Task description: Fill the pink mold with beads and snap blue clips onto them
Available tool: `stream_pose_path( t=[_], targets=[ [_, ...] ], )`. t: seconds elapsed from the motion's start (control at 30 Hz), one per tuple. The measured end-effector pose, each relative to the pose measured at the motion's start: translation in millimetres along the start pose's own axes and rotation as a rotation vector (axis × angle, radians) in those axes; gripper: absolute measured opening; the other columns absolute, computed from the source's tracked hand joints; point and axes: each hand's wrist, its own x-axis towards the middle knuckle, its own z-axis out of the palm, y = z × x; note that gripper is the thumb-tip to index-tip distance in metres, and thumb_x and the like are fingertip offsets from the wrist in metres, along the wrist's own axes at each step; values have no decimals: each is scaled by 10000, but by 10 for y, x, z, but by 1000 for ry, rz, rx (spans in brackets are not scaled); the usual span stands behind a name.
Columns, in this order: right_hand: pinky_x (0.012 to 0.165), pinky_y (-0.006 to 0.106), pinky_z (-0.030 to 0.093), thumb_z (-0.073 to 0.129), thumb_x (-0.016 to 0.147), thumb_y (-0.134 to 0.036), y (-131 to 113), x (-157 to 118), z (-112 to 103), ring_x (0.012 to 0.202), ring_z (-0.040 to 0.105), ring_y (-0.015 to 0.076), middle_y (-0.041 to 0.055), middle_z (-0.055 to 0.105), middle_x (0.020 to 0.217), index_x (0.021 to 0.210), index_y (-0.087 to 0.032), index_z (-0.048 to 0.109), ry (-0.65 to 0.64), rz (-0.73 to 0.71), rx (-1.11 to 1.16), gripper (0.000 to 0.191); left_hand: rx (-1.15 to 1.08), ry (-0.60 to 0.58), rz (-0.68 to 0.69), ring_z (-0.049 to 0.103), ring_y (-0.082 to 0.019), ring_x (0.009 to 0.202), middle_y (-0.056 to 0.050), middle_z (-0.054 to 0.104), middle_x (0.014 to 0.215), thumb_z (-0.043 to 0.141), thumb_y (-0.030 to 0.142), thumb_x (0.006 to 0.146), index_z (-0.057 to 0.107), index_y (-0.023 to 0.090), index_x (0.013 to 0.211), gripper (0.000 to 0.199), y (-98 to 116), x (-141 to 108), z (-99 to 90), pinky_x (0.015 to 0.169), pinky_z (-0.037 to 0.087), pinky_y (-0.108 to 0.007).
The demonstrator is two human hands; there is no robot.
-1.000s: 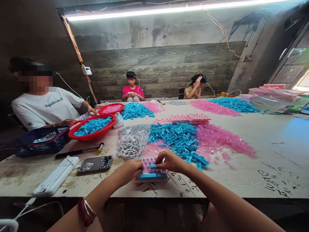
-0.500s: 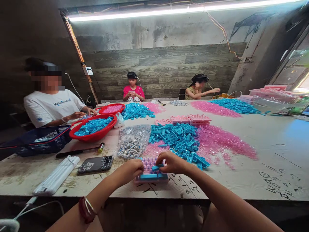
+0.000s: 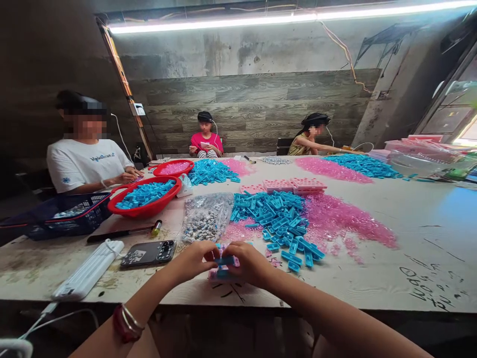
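Both hands meet over a pink tray (image 3: 213,276) at the near edge of the table. A blue plastic piece (image 3: 225,260), small and oblong, is pinched between them above the tray. My left hand (image 3: 197,259) is closed, thumb and fingertips at the piece's left end. From the other side my right hand (image 3: 249,262) grips its right end and covers much of the tray. Another blue piece lies along the tray's near side, partly hidden by my fingers. Just beyond is a heap of blue pieces (image 3: 274,211), with small clear pink parts (image 3: 343,216) spread beside it.
A clear bag of small metallic parts (image 3: 206,214) lies behind my left hand. To the left are a phone (image 3: 148,252), a white power strip (image 3: 89,271), a hammer-like tool (image 3: 122,232), a red basin (image 3: 143,214) and a dark basket (image 3: 70,219). Pink trays (image 3: 279,185) stand behind the heap. Several co-workers sit around.
My right hand has moved left with the blue piece, and my left hand has come from the tray's left side to meet it. The co-worker at the far right has lowered an outstretched arm.
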Motion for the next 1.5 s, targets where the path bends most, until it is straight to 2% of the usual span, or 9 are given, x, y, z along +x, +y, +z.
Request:
stream_pose_path(
  t=[0.27, 0.47, 0.63, 0.77, 0.9, 1.1, 1.33, 1.5],
  targets=[
    [636, 219, 416, 613, 689, -93, -23, 1, 43, 686, 570, 145, 32, 646, 740, 751, -160, 633, -36, -14, -10, 93, 7, -21, -54, 556, -128, 660, -8, 596, 726, 560, 178, 701, 613, 138, 789, 111, -52, -26, 27, 601, 405, -208],
    [702, 239, 435, 617, 683, -79, 16, -44, 42, 777, 589, 163, 52, 665, 853, 793, -178, 687, -35, -77, -11, 164, -58, -44, -102, 553, -136, 661, -11, 618, 737, 567, 253, 711, 623, 140, 793, 151, -116, -31, 45, 586, 402, -206],
    [673, 231, 431, 593, 691, -49, 7, -46, -3, 737, 582, 150, 42, 670, 809, 759, -176, 698, -48, -138, -69, 178, -97, -33, -114, 568, -147, 681, -17, 637, 742, 565, 285, 716, 649, 143, 773, 174, -203, -3, 59, 609, 408, -210],
    [651, 225, 427, 608, 738, -114, -30, -43, -13, 698, 573, 138, 39, 658, 758, 720, -162, 685, -59, -172, -116, 93, -125, -3, -121, 578, -159, 691, -32, 645, 730, 590, 296, 686, 667, 136, 692, 177, -273, 36, 108, 639, 418, -224],
    [635, 229, 419, 563, 815, -177, -19, -48, 49, 661, 548, 134, 36, 619, 664, 610, -153, 637, -10, -209, -186, 219, -163, 13, -123, 587, -169, 702, -38, 648, 718, 595, 304, 662, 673, 139, 646, 183, -296, 56, 150, 655, 424, -235],
    [672, 239, 424, 527, 848, -203, 81, -86, 152, 642, 529, 126, 27, 613, 630, 579, -164, 601, 31, -239, -187, 282, -150, -36, -130, 579, -171, 718, -32, 651, 710, 578, 342, 665, 667, 149, 636, 215, -273, 73, 130, 669, 418, -234],
    [728, 269, 415, 537, 853, -251, 105, -184, 132, 785, 556, 153, 24, 675, 767, 718, -182, 656, 84, -203, -177, 192, -232, -41, -194, 538, -156, 616, -15, 619, 626, 598, 401, 599, 637, 141, 600, 263, -371, 119, 148, 562, 378, -218],
    [717, 264, 430, 528, 851, -226, 78, -155, 163, 742, 565, 147, 36, 668, 722, 678, -170, 643, 118, -213, -221, 215, -227, -102, -283, 511, -155, 566, -16, 614, 577, 601, 424, 569, 683, 130, 653, 316, -469, 143, 157, 525, 343, -224]
  ],
)
